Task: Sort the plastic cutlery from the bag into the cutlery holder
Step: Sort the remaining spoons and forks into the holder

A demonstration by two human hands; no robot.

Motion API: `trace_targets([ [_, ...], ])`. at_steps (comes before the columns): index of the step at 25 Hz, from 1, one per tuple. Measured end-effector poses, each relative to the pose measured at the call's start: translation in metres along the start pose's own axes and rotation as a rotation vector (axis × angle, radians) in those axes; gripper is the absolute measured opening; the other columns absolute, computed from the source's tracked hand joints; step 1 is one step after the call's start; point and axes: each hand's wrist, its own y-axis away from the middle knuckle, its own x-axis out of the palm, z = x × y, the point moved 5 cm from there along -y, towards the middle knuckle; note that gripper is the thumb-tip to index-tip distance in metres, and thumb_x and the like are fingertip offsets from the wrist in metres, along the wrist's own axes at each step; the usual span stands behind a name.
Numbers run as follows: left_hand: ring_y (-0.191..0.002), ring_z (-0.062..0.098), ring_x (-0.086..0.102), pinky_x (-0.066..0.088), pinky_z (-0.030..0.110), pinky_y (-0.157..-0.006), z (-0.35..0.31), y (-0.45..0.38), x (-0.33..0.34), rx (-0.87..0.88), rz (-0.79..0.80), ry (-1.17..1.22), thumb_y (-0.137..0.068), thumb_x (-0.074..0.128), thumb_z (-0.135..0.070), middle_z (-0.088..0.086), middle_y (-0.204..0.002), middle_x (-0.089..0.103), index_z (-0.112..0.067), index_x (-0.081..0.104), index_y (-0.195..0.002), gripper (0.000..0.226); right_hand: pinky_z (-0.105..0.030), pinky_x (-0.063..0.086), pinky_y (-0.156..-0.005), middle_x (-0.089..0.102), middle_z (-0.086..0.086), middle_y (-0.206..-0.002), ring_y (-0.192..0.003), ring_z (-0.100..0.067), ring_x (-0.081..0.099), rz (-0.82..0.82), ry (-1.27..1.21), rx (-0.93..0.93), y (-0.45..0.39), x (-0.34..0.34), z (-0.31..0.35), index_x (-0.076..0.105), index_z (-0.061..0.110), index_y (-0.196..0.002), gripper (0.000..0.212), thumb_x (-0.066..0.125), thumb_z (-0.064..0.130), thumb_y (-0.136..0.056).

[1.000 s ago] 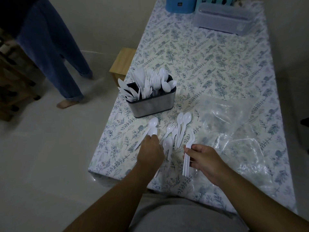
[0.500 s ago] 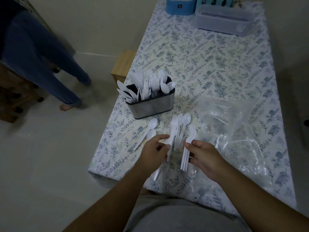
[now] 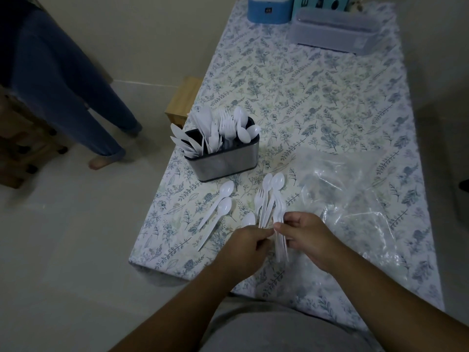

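The steel cutlery holder (image 3: 229, 162) stands on the floral table and holds white knives on its left, forks in the middle and spoons on its right. My right hand (image 3: 308, 237) grips a bundle of white forks (image 3: 279, 219) by the handles. My left hand (image 3: 245, 246) pinches the same bundle at its left side, fingertips against my right thumb. Two loose spoons (image 3: 222, 203) lie to the left. A small heap of spoons and forks (image 3: 270, 191) lies just beyond my hands. The clear plastic bag (image 3: 355, 199) lies crumpled on the right.
A grey lidded box (image 3: 335, 31), a blue container (image 3: 269, 8) and a teal box (image 3: 322, 3) stand at the table's far end. A wooden stool (image 3: 184, 101) stands by the left edge. A person in blue trousers (image 3: 63, 92) stands on the floor to the left.
My left hand left the loose spoons, took a piece from the heap and moved right to meet the fork bundle. My right hand lifted the bundle slightly. The person on the left shifted.
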Motion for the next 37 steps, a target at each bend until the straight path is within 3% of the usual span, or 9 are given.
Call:
trace_targets([
  [4, -0.068, 0.019, 0.051, 0.044, 0.034, -0.061, -0.007, -0.006, 0.004, 0.099, 0.019, -0.245, -0.094, 0.049, -0.016, 0.009, -0.078, 0.059, -0.007, 0.070, -0.093, 0.023, -0.046, 0.061, -0.090, 0.079, -0.014, -0.099, -0.097, -0.030, 0.076, 0.020, 0.048, 0.053, -0.001, 0.000, -0.009, 0.074, 0.002, -0.105, 0.013, 0.070, 0.008, -0.094],
  [7, -0.074, 0.014, 0.057, 0.047, 0.025, -0.062, 0.010, 0.000, 0.003, -0.046, -0.041, -0.290, -0.092, 0.054, -0.020, -0.001, -0.085, 0.062, -0.016, 0.068, -0.095, 0.015, -0.046, 0.061, -0.090, 0.079, -0.014, -0.098, -0.097, -0.029, 0.076, -0.014, 0.062, 0.069, -0.001, -0.004, -0.012, 0.075, 0.003, -0.105, 0.014, 0.071, 0.006, -0.093],
  [10, -0.075, 0.013, 0.054, 0.036, 0.017, -0.060, 0.035, 0.007, 0.001, -0.187, -0.050, -0.366, -0.092, 0.056, -0.017, -0.003, -0.082, 0.054, -0.014, 0.068, -0.087, 0.013, -0.045, 0.060, -0.092, 0.078, -0.015, -0.100, -0.097, -0.027, 0.075, -0.040, -0.049, 0.100, 0.000, -0.005, -0.014, 0.075, 0.003, -0.106, 0.015, 0.070, 0.003, -0.092],
  [13, -0.074, 0.010, 0.055, 0.044, 0.015, -0.061, 0.044, -0.001, -0.010, -0.218, -0.134, -0.345, -0.095, 0.057, -0.018, -0.003, -0.085, 0.056, -0.015, 0.068, -0.092, 0.012, -0.043, 0.058, -0.094, 0.078, -0.015, -0.100, -0.094, -0.024, 0.074, -0.030, -0.146, 0.124, 0.002, -0.002, -0.013, 0.076, 0.005, -0.101, 0.011, 0.069, 0.002, -0.093],
  [17, -0.082, 0.015, 0.058, 0.054, 0.028, -0.071, 0.036, -0.028, -0.023, -0.202, -0.254, -0.339, -0.094, 0.060, -0.018, 0.004, -0.097, 0.061, -0.011, 0.066, -0.103, 0.012, -0.036, 0.060, -0.087, 0.078, -0.009, -0.092, -0.088, -0.020, 0.073, -0.046, -0.176, 0.115, 0.004, -0.003, -0.012, 0.075, 0.005, -0.101, 0.012, 0.066, 0.001, -0.094],
  [23, -0.092, 0.021, 0.064, 0.056, 0.031, -0.078, 0.038, -0.061, -0.021, -0.351, -0.167, -0.443, -0.095, 0.063, -0.020, 0.006, -0.104, 0.065, -0.009, 0.061, -0.113, 0.020, -0.043, 0.058, -0.095, 0.076, -0.015, -0.103, -0.095, -0.024, 0.072, -0.081, -0.183, 0.117, 0.004, -0.010, -0.016, 0.075, 0.007, -0.103, 0.012, 0.068, 0.004, -0.094],
  [26, -0.088, 0.019, 0.066, 0.057, 0.030, -0.076, 0.032, -0.061, -0.023, -0.321, -0.145, -0.587, -0.098, 0.054, -0.015, 0.007, -0.100, 0.068, -0.009, 0.062, -0.110, 0.015, -0.044, 0.058, -0.095, 0.076, -0.016, -0.105, -0.097, -0.025, 0.071, -0.084, -0.186, 0.112, 0.005, -0.011, -0.016, 0.074, 0.005, -0.110, 0.016, 0.067, 0.005, -0.095],
  [32, -0.084, 0.016, 0.067, 0.058, 0.031, -0.073, 0.028, -0.012, -0.039, -0.364, -0.287, -0.312, -0.098, 0.060, -0.021, 0.004, -0.095, 0.071, -0.015, 0.061, -0.120, 0.023, -0.036, 0.060, -0.084, 0.076, -0.014, -0.100, -0.092, -0.023, 0.072, -0.111, -0.226, 0.080, 0.003, -0.010, -0.010, 0.074, 0.006, -0.102, 0.010, 0.066, 0.005, -0.096],
  [37, -0.070, 0.009, 0.068, 0.049, 0.018, -0.058, 0.025, 0.020, -0.014, -0.604, -0.218, 0.525, -0.092, 0.071, -0.021, 0.003, -0.083, 0.075, -0.022, 0.054, -0.114, 0.028, -0.036, 0.060, -0.080, 0.077, -0.013, -0.093, -0.088, -0.023, 0.074, -0.095, -0.269, 0.101, 0.001, -0.004, -0.009, 0.074, 0.002, -0.103, 0.011, 0.066, 0.004, -0.096],
])
